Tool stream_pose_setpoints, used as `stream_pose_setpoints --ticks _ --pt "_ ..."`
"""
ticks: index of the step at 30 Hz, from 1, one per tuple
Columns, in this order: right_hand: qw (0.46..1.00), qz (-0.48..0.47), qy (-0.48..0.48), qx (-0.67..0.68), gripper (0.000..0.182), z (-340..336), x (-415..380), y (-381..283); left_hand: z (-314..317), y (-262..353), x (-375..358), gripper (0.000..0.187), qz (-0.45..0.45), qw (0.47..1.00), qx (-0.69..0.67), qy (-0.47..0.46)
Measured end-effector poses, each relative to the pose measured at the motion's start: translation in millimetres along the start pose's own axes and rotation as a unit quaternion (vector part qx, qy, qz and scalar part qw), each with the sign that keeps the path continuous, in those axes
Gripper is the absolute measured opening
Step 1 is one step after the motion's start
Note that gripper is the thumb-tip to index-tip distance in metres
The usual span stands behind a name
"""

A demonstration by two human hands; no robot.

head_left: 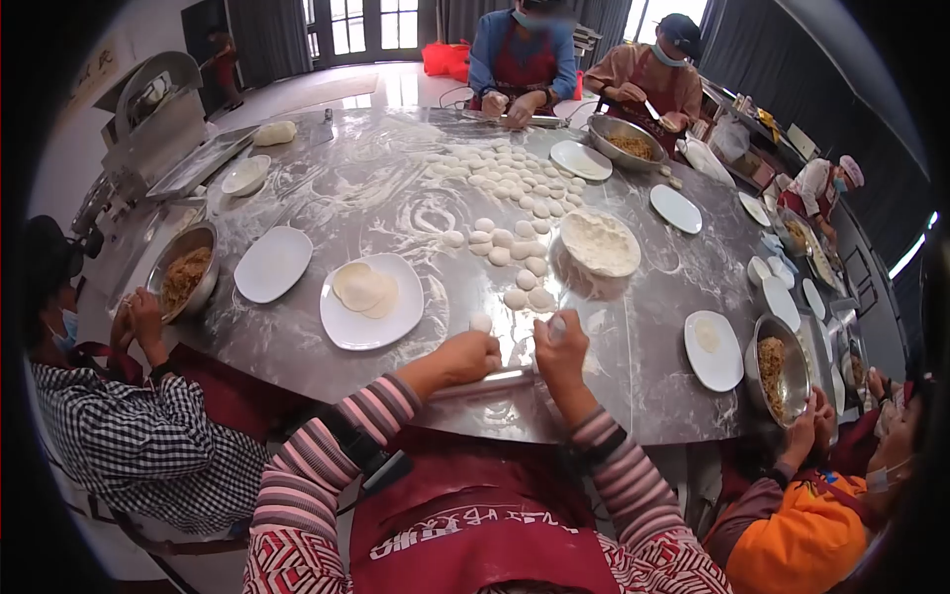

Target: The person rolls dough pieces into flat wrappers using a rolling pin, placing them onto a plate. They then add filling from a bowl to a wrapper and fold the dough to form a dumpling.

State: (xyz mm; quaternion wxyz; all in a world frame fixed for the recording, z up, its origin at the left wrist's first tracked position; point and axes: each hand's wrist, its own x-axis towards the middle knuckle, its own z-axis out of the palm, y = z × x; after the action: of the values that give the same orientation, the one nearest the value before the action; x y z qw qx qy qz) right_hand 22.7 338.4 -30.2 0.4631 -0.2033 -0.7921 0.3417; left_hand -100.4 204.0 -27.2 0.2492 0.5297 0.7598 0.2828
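My left hand (467, 358) is closed near the front edge of the steel table (297, 342); what its fingers hold, if anything, is hidden. Close beside it, my right hand (561, 348) makes a fist around a pale, round-ended object (558, 325), most of it covered by the fingers. Between and below the hands a light-coloured bar (485, 383) lies along the table edge. A small dough ball (481, 323) sits just beyond my left hand. Flattened dough pieces (502, 255) spread farther up the table. Thin round wrappers (364, 290) lie on a white plate (337, 325) to the left.
A bowl of flour (600, 273) stands beyond my right hand. Metal bowls of filling (186, 279) (772, 376) stand at both sides, near co-workers (129, 416) (802, 525). White plates (274, 264) (713, 371) flank my work spot. Two people (522, 69) (658, 79) work across the table.
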Motion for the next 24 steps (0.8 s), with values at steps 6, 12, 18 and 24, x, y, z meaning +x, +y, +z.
stream_pose_setpoints --ticks 6,12,18,24 --pt "1.0 -0.026 0.016 -0.006 0.023 -31.2 -41.7 -10.5 -0.6 -8.2 -21.5 0.011 -0.01 0.996 -0.084 -0.023" --pt "1.0 0.002 -0.003 0.016 0.02 10.6 12.8 -5.3 2.5 -2.4 5.4 0.014 -0.007 1.0 0.024 -0.001" --pt "0.998 0.044 -0.017 0.041 0.022 -30.4 -44.9 1.2 -0.2 -9.4 -21.2 0.015 -0.006 0.995 -0.097 -0.026" --pt "0.997 -0.076 0.016 -0.026 0.025 14.2 11.5 8.3 -0.2 2.2 10.1 0.024 -0.013 0.999 0.042 -0.015"
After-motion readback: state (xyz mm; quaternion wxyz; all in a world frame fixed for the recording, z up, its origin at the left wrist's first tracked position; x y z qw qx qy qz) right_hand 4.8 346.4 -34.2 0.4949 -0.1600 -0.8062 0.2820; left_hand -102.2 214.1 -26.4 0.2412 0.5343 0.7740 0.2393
